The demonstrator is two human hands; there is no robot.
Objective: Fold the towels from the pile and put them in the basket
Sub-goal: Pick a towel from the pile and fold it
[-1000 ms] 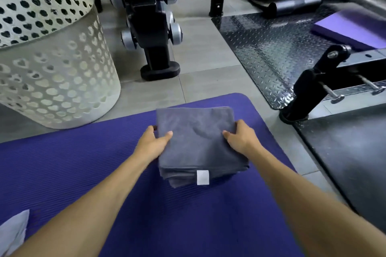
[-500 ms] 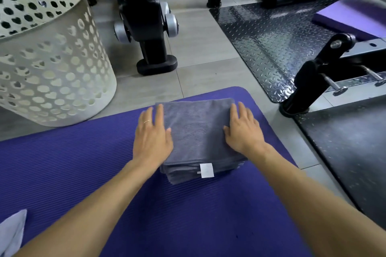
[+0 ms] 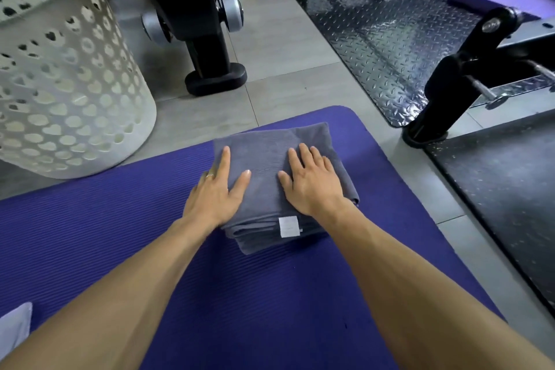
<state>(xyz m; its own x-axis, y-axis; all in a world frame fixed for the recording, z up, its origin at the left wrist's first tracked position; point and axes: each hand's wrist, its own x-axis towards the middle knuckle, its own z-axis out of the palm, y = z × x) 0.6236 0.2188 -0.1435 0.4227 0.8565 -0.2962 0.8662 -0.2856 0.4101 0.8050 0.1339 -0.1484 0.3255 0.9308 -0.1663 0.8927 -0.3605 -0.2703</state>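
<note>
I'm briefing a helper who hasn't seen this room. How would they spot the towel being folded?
Find the purple ribbed exercise mat on the tiled floor, right of the white perforated plastic basket. At its far edge lies a grey folded towel, with both hands flat on top. A small white tag marks its near edge.

Under your knees: purple mat (image 3: pixel 90 237).
Ahead of you: black dumbbell rack (image 3: pixel 195 24).
Your right: diamond-plate sheet (image 3: pixel 375 39), black bench foot (image 3: pixel 444 99).
</note>
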